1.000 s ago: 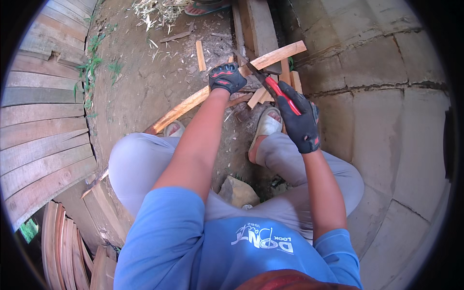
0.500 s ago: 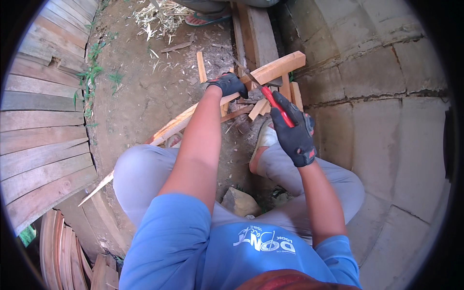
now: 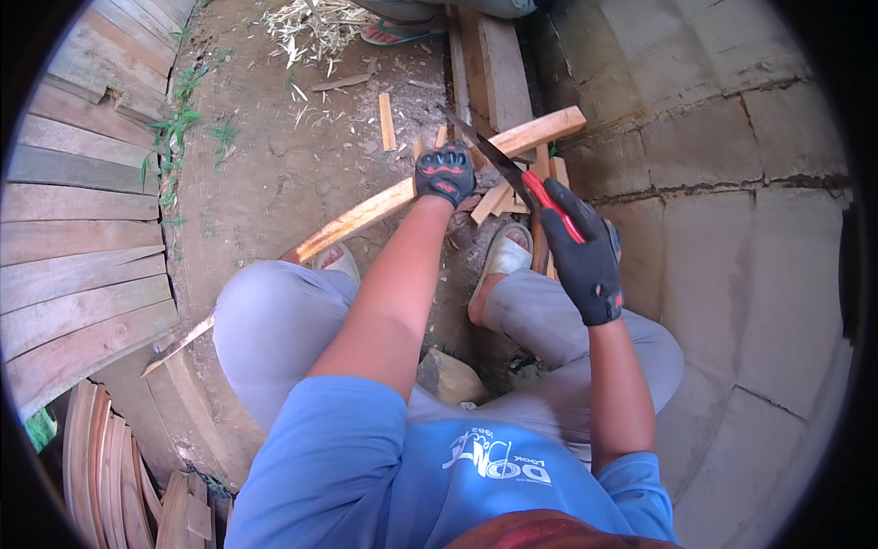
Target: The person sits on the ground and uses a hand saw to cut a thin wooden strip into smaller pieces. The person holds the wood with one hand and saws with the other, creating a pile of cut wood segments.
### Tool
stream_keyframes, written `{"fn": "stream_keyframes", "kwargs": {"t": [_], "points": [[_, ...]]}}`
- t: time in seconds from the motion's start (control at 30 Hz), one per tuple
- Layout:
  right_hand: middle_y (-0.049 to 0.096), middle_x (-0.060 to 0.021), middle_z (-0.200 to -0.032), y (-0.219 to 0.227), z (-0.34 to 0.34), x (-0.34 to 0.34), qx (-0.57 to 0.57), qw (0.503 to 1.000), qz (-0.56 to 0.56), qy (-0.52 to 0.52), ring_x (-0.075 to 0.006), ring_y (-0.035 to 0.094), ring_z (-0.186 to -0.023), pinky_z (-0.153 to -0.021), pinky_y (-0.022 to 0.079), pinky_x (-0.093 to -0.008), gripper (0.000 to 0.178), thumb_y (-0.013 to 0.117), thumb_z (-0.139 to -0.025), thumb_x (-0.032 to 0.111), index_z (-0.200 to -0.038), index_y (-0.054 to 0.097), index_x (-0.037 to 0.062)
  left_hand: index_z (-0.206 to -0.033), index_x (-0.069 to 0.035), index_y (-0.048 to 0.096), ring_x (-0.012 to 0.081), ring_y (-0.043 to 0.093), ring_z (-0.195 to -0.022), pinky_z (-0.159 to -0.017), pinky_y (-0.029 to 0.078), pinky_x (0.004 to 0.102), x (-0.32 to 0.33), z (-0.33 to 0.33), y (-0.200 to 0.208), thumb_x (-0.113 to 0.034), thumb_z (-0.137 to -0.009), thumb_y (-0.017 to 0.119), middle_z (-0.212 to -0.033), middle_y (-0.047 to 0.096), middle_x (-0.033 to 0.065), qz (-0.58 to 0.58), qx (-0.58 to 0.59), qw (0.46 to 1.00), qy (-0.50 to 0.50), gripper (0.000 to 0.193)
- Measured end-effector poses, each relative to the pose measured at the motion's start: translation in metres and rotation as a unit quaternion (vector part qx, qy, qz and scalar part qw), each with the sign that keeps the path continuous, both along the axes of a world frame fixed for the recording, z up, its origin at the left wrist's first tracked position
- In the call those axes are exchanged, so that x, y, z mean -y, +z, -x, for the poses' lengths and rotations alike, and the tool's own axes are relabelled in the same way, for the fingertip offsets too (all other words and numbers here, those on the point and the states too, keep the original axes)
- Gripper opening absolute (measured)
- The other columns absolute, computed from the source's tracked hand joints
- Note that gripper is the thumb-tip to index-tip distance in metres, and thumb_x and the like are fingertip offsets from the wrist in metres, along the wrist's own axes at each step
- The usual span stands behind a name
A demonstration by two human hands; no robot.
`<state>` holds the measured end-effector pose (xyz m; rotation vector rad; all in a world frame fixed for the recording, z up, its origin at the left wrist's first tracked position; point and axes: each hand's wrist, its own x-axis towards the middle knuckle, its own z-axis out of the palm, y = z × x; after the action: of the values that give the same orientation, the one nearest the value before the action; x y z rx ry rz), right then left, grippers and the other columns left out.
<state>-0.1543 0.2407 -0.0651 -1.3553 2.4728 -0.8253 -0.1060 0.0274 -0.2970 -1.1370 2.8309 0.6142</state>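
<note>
Our black-and-red-gloved left hand (image 3: pixel 445 172) has its fingers curled tightly over the long, pale-brown wooden strip (image 3: pixel 357 220), which extends on either side of them. Our matching gloved right hand (image 3: pixel 583 247) wraps its fingers round the red-handled, dark-bladed saw (image 3: pixel 501 162); its blade crosses the strip just right of our left fingers. Beyond those, leftward, a short, pale wooden stick (image 3: pixel 387 122) lies on the brown earth floor (image 3: pixel 265 137).
</note>
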Motion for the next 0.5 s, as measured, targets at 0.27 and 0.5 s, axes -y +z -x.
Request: {"fn": "stream_keyframes", "kwargs": {"t": [0.27, 0.5], "points": [[0.077, -0.0178, -0.131, 0.086, -0.053, -0.091, 0.145, 0.973, -0.082, -0.157, -0.0312, 0.076, -0.12, -0.102, 0.057, -0.039, 0.041, 0.073, -0.102, 0.019, -0.141, 0.071, 0.0075, -0.118, -0.011, 0.076, 0.0362, 0.075, -0.113, -0.099, 0.059, 0.0484, 0.012, 0.001, 0.014, -0.036, -0.086, 0.071, -0.121, 0.077, 0.0193, -0.049, 0.006, 0.999, -0.006, 0.04], [0.076, -0.0135, -0.113, 0.067, -0.024, -0.058, 0.137, 0.979, -0.07, -0.137, -0.0216, 0.07, -0.096, -0.087, 0.054, -0.0349, 0.041, 0.07, -0.104, 0.02, -0.142, 0.071, 0.0043, -0.118, -0.011, 0.076, 0.0358, 0.076, -0.111, -0.097, 0.06, 0.0473, 0.018, 0.003, 0.017, -0.038, -0.086, 0.071, -0.118, 0.078, 0.0189, -0.066, 0.011, 0.998, -0.009, 0.042]]}}
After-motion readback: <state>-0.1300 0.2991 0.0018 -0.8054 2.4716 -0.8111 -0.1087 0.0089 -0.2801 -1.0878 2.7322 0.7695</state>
